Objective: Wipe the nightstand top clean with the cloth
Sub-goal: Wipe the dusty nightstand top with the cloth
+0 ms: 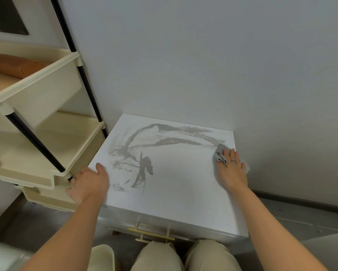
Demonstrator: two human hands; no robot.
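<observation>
Right hand (232, 169): lies flat, palm down, fingers spread, pressing the cloth onto the tabletop at the far right edge; a ring shows on one finger.
Left hand (88, 184): curled over the near left edge of the tabletop, thumb on top, fingers wrapped down the side; it holds nothing else.
Cloth (220, 154): small, grey, crumpled, mostly under the right fingers; a bunch sticks out on the far left side of the hand and a bit shows at its right, by the edge.
Tabletop (180, 182): white top of the nightstand, set against the wall; the near and right parts look clean.
Smears (142, 153): grey streaks arc across the far part from left to right, ending beside the cloth; a darker patch sits left of centre, near the left hand.
Handle (154, 234): brass bar on the drawer front, near edge, above the knees.
Rack (37, 118): cream tiered shelves on black poles, just left of the nightstand, touching or nearly so; a brown item lies in its top tray.
</observation>
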